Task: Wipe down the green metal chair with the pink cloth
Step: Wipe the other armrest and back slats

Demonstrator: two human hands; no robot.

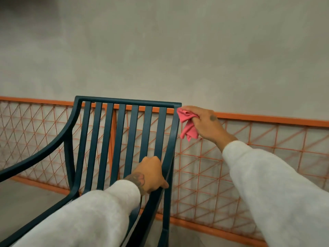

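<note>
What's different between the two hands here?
The right hand grips a pink cloth; the left hand holds no cloth and grips the chair frame. The right hand is up by the chair's top corner; the left hand is lower on its side rail. Both arms wear pale sleeves.

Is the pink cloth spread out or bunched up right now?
Bunched: the right hand grips the cloth crumpled, loose folds hanging beside the chair corner.

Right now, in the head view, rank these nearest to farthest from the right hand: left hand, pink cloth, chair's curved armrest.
1. pink cloth, held in the right hand.
2. left hand, lower, gripping the green chair.
3. curved armrest, far left.
</note>
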